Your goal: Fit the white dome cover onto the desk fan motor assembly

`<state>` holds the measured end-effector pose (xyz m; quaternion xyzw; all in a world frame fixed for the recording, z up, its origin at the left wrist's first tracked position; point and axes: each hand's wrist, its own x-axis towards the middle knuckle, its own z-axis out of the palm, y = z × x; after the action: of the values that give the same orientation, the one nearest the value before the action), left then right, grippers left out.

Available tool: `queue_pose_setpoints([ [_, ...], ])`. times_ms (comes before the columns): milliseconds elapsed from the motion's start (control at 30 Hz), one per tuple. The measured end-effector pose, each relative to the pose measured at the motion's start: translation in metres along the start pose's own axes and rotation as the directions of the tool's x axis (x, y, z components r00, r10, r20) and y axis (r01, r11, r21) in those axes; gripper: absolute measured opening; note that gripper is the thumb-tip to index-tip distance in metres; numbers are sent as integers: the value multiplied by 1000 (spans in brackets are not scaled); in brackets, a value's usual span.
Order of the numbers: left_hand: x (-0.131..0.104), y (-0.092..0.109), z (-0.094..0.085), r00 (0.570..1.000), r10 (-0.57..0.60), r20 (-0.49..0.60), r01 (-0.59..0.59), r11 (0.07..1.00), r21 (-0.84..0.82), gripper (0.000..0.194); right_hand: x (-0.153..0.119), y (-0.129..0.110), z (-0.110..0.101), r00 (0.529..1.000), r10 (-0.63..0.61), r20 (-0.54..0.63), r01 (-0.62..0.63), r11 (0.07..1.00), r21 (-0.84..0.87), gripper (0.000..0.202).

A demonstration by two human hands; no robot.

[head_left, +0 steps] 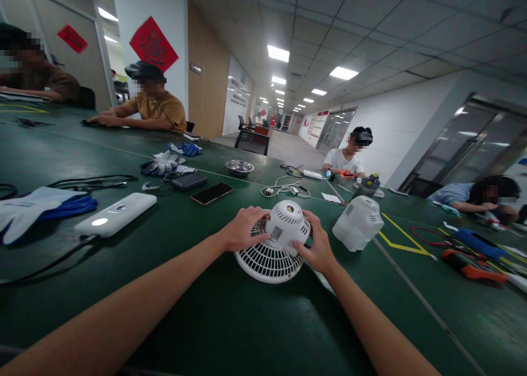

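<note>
A white fan head (269, 261) lies on the green table, its slatted grille low and its rounded motor housing on top. The housing has vent slots, a small label and a brass-coloured spot at its top. My left hand (247, 229) grips the housing from the left, fingers over the grille's far side. From the right, my right hand (318, 243) closes round the housing, thumb on its near face. Just right of that hand stands a white, partly translucent plastic housing (357, 225) with vent slots. A pale object, partly hidden, lies under my right wrist.
Left are a white power bank-like device (119, 214), gloves (41, 208) and a phone (212, 194). Beyond the fan are a metal bowl (239, 168) and a white cable (284, 188). An orange-black tool (473, 267) lies right. Several people sit around the table.
</note>
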<state>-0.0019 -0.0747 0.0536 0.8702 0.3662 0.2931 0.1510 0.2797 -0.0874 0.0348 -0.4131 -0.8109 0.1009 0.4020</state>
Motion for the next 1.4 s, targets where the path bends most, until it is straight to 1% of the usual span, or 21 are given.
queue_pose_setpoints([
  [100,0,4,-4,1000,-10,21,10,1000,21,60,1,-5,-1,1000,-15,19,15,1000,-2,78],
  [167,1,3,-3,1000,-7,28,7,999,33,61,1,-8,-1,999,-25,32,25,1000,-3,78],
  [367,5,-13,6,999,3,47,-5,999,52,67,2,-11,0,997,-42,59,43,999,-11,81],
  [500,7,-17,9,999,7,49,-10,999,47,67,0,-10,0,996,-67,56,68,998,-16,81],
  [600,6,-14,7,998,5,57,-7,999,34,66,-1,-11,-1,996,-58,66,59,998,-20,81],
  [733,2,-6,3,999,15,39,-16,1000,23,62,-1,-14,-2,996,-31,81,33,999,-13,82],
  [933,-3,5,1,999,-12,43,10,999,49,62,-3,-16,-2,996,-55,76,55,998,6,81],
  [1033,-4,5,3,1000,9,29,-11,995,95,62,-4,-17,-2,995,-62,75,62,998,5,82],
  [1233,-5,0,6,999,47,2,-47,990,132,62,-4,-15,-1,994,-94,57,93,995,27,80],
  [1400,-2,-4,6,997,76,3,-76,992,98,63,-3,-9,1,994,-93,61,91,995,38,80],
])
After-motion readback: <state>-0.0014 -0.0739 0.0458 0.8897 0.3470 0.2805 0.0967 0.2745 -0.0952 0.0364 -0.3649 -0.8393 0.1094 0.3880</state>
